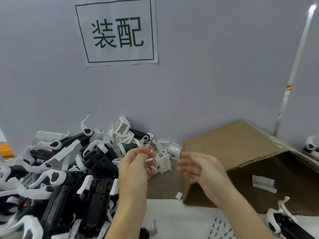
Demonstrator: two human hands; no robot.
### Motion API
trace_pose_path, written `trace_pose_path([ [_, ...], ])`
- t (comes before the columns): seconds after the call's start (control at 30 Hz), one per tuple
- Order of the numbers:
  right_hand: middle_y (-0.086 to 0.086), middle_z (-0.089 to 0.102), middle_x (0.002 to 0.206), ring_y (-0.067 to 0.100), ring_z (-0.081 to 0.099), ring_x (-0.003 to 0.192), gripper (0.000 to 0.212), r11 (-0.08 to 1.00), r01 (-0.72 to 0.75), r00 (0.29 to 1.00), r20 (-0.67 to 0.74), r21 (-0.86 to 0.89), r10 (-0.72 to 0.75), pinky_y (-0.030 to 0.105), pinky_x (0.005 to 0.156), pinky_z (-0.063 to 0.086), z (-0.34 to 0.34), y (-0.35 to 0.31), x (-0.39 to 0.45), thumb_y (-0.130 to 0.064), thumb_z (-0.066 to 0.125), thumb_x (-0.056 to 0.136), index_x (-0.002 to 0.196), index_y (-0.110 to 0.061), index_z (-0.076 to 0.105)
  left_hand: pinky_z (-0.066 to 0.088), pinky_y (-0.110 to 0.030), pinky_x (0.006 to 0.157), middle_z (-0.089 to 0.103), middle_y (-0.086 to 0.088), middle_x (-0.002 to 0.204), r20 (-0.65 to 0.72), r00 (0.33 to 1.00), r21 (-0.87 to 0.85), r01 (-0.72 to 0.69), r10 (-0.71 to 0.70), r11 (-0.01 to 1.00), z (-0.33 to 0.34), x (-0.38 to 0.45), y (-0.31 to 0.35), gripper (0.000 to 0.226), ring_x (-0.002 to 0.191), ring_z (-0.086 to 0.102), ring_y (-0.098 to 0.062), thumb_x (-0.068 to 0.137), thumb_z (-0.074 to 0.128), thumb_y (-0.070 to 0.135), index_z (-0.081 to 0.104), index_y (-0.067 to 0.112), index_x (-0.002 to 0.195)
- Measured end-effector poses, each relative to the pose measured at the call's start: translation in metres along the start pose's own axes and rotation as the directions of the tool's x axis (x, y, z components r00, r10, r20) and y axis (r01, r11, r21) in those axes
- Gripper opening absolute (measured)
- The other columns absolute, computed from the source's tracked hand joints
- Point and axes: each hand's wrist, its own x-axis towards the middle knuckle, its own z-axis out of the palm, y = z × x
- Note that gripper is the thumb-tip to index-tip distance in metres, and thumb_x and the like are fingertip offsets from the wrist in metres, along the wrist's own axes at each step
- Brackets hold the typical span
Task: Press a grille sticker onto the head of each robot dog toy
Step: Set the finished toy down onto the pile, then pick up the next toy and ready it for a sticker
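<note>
— What's around my hands?

— I've got a big pile (pixel 57 171) of black-and-white toy dogs filling the left, heaped up to the far wall (pixel 207 75). A sign (pixel 116 31) hangs on that wall. To the right a cardboard box (pixel 241 152) lies tipped on its side, mouth facing near-right, with one white part (pixel 263 183) inside. Another dog (pixel 283 221) lies near its mouth, at the near right.

— And the hands?

— My left hand (pixel 136 169) is up in front of the pile's right edge, fingers loosely spread, gripping nothing I can make out. My right hand (pixel 200 168) is open too, blurred, in front of the box's left wall.

— Where are the heads and stickers?

— A white head (pixel 162 161) with a grille sticker sits between my hands, touching neither as far as I can tell. Another stickered head (pixel 122 127) tops the pile by the wall. The sticker sheet (pixel 222 228) lies near, on white paper (pixel 172 214).
</note>
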Motion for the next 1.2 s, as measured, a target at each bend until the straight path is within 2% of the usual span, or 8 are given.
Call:
trace_pose_path([
  [0.13,0.000,0.079,0.085,0.016,0.075,0.078,0.029,0.871,0.041,0.984,0.169,-0.490,0.049,0.030,0.075,0.059,0.005,0.015,-0.009,-0.013,0.047,0.105,0.099,-0.019,0.074,0.051,-0.029,0.064,0.074,0.005,0.078,0.027,0.996,0.367,-0.086,0.082,0.926,-0.003,0.002,-0.007,0.024,0.070,0.064,-0.012,0.096,0.049,0.005,0.066,0.021,0.092],
  [0.23,-0.005,0.077,0.088,0.008,0.073,0.078,0.021,0.663,0.161,0.956,0.283,-0.731,0.080,0.029,0.080,0.059,0.000,0.016,-0.012,-0.023,0.050,0.104,0.106,-0.028,0.071,0.047,-0.026,0.061,0.065,0.010,0.086,0.282,0.949,0.814,-0.316,0.145,0.487,-0.007,0.000,-0.018,0.013,0.074,0.061,-0.008,0.100,0.049,0.023,0.058,0.030,0.096],
  [0.3,-0.007,0.076,0.088,0.005,0.072,0.076,0.021,0.597,0.202,0.950,0.303,-0.777,0.072,0.025,0.076,0.059,-0.002,0.013,-0.013,-0.025,0.050,0.103,0.109,-0.030,0.069,0.053,-0.032,0.072,0.063,0.007,0.095,0.367,0.930,0.881,-0.355,0.023,0.312,-0.008,0.000,-0.027,0.014,0.084,0.061,-0.013,0.101,0.045,0.029,0.058,0.027,0.104],
  [0.5,-0.013,0.073,0.088,0.000,0.069,0.080,0.020,0.563,0.273,0.955,0.292,-0.780,-0.058,0.014,0.075,0.052,-0.009,0.013,-0.010,-0.025,0.053,0.101,0.103,-0.034,0.071,0.052,-0.042,0.091,0.056,-0.006,0.121,0.393,0.864,0.915,-0.401,-0.314,0.040,-0.006,-0.002,-0.042,0.024,0.110,0.057,-0.028,0.103,0.041,0.032,0.050,0.019,0.120],
  [0.87,-0.013,0.064,0.086,-0.011,0.060,0.072,0.013,0.665,0.405,0.914,0.259,-0.628,-0.312,0.006,0.056,0.042,0.062,0.020,0.013,-0.022,0.059,0.098,0.108,-0.030,0.062,0.045,-0.039,0.106,0.048,-0.007,0.144,0.328,0.786,0.926,-0.376,-0.524,0.015,-0.009,0.003,-0.059,0.039,0.130,0.051,-0.027,0.103,0.047,0.035,0.049,0.015,0.137],
  [0.93,-0.009,0.064,0.096,-0.002,0.062,0.080,0.026,0.596,0.458,0.889,0.347,-0.659,-0.300,0.010,0.065,0.044,0.091,0.012,0.028,-0.022,0.057,0.099,0.125,-0.026,0.057,0.047,-0.042,0.105,0.048,-0.006,0.145,0.335,0.771,0.926,-0.376,-0.541,0.037,-0.008,0.004,-0.058,0.040,0.128,0.052,-0.028,0.104,0.046,0.035,0.046,0.014,0.138],
  [1.03,0.009,0.052,0.130,0.024,0.054,0.118,0.045,0.425,0.508,0.861,0.439,-0.749,-0.255,0.038,0.098,0.048,0.126,0.005,0.050,-0.022,0.054,0.099,0.143,-0.025,0.043,0.049,-0.043,0.101,0.051,-0.006,0.142,0.345,0.771,0.923,-0.381,-0.536,0.046,-0.008,0.006,-0.057,0.043,0.124,0.056,-0.029,0.105,0.045,0.035,0.042,0.015,0.142],
  [1.2,0.009,0.036,0.144,0.031,0.046,0.127,0.049,0.272,0.486,0.873,0.474,-0.831,-0.110,0.042,0.101,0.046,0.144,0.015,0.074,-0.019,0.054,0.100,0.146,-0.023,0.038,0.050,-0.041,0.092,0.058,-0.010,0.135,0.368,0.797,0.921,-0.384,-0.479,0.069,-0.010,-0.001,-0.051,0.038,0.117,0.062,-0.033,0.105,0.045,0.029,0.048,0.013,0.139],
])
